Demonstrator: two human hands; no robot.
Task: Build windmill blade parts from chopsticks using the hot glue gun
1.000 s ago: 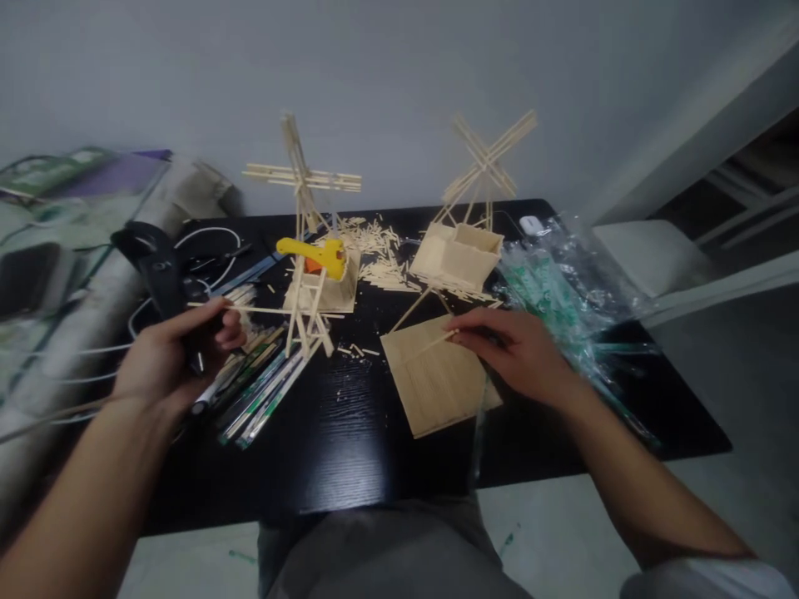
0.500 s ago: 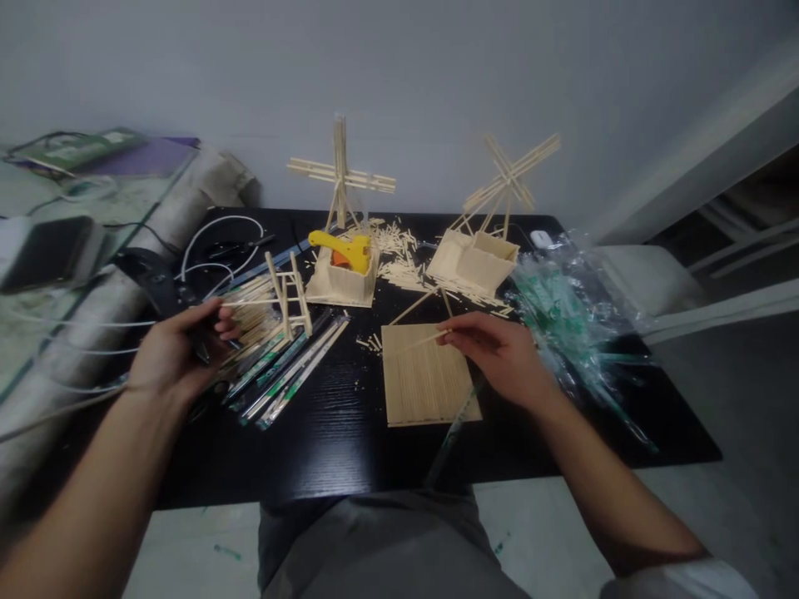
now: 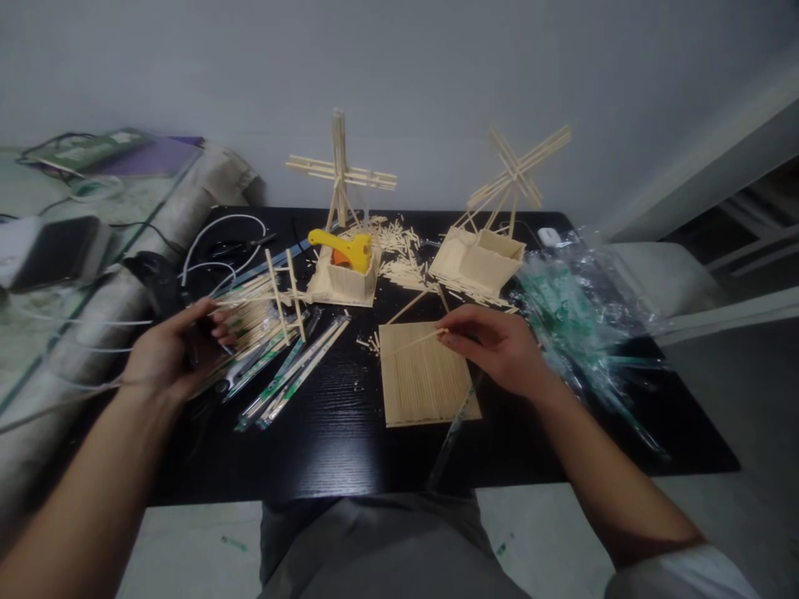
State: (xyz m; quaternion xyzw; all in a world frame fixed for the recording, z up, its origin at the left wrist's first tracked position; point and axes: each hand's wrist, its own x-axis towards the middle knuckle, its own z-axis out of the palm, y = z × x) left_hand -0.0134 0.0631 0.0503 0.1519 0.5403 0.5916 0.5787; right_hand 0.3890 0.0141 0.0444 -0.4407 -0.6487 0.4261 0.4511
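My left hand pinches the end of a thin wooden stick that belongs to a small frame of sticks, held up over the left side of the table. A dark tool shows by the left palm; whether it is gripped I cannot tell. Between thumb and forefinger, my right hand has another thin wooden stick, pointing left above a square panel of sticks. Two joined sticks rise at that panel's far edge.
Two stick windmill models stand at the back, the left one with a yellow glue gun in its box. Loose stick scraps lie between them. Packaged sticks are at left, crumpled plastic wrappers at right.
The stick frame in my left hand has turned a little, and that hand has drawn slightly left. My right hand keeps its stick over the panel. The view has shifted slightly.
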